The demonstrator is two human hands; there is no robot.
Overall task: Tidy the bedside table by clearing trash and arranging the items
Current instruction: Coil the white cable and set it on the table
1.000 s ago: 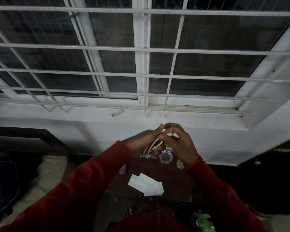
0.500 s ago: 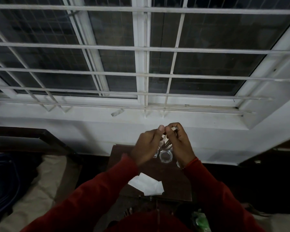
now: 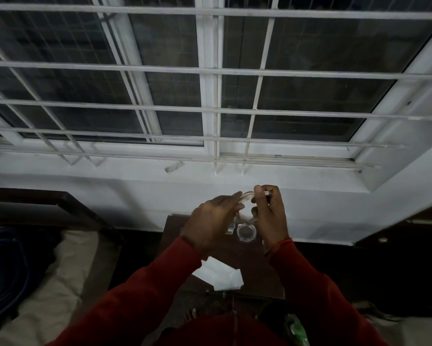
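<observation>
In the head view both hands are raised over the far end of the dark tabletop (image 3: pixel 264 275): the left hand (image 3: pixel 210 226) and right hand (image 3: pixel 269 216) each close their grip on a small pale item (image 3: pixel 247 197) pinched between the fingertips, too dim to identify, probably lifted clear to be sorted. A clear glass jar (image 3: pixel 245 231) stands on the tabletop just below them, and white paper scraps (image 3: pixel 219 274) lie near the front edge, likely trash yet to clear.
</observation>
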